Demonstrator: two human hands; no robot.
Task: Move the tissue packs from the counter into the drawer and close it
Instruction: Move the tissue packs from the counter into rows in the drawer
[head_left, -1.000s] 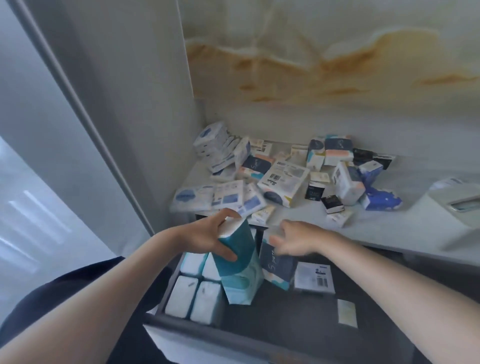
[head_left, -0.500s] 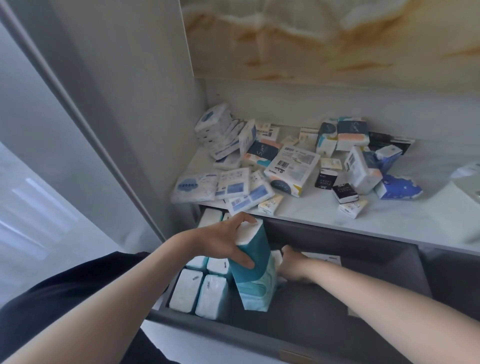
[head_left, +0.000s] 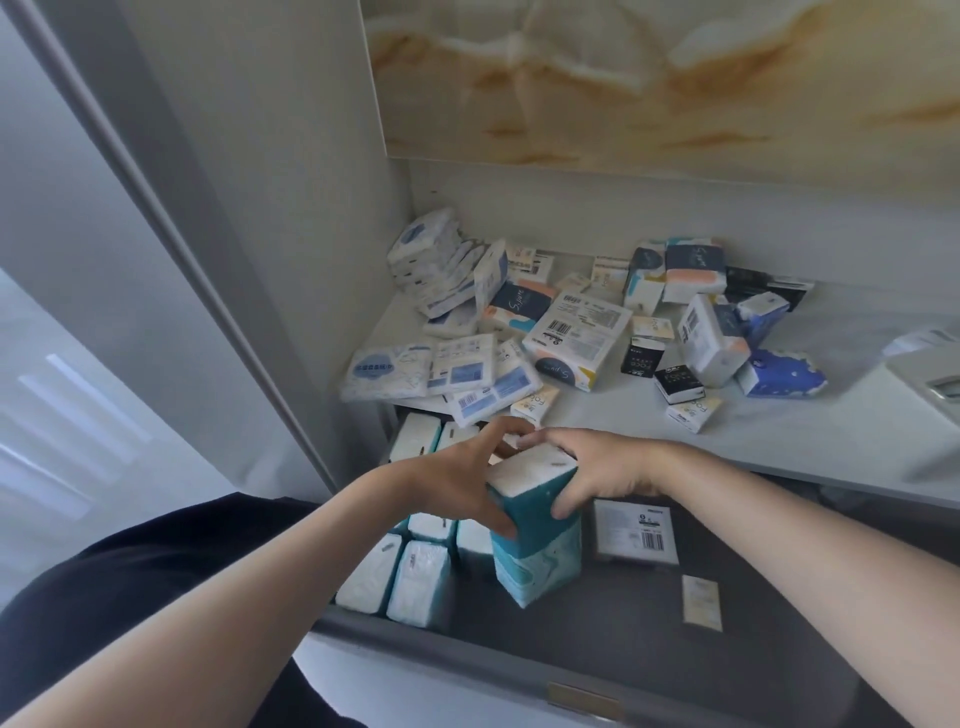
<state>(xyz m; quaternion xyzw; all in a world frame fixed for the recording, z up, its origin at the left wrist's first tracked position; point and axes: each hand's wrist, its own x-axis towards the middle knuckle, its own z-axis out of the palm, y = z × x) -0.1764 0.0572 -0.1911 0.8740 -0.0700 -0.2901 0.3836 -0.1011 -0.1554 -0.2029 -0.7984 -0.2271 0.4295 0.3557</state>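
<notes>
A tall teal and white tissue pack (head_left: 537, 540) stands upright in the open grey drawer (head_left: 649, 639). My left hand (head_left: 457, 480) grips its left side, thumb on the front. My right hand (head_left: 597, 467) holds its top right side with fingers curled over the edge. Several white tissue packs (head_left: 395, 577) stand in rows at the drawer's left end. A flat white pack with a barcode (head_left: 635, 531) and a small cream pack (head_left: 701, 603) lie on the drawer floor. Many mixed tissue packs (head_left: 576, 332) lie heaped on the white counter (head_left: 779, 441) behind.
A grey wall panel (head_left: 249, 208) rises close on the left of the drawer. A grey object (head_left: 930, 369) sits at the counter's right edge. The drawer's front rail (head_left: 519, 670) runs across below my arms. My dark clothing (head_left: 130, 571) is at lower left.
My right hand has come out from behind the teal pack and now holds its top right side. My left hand keeps its grip. The barcode pack on the drawer floor is uncovered again.
</notes>
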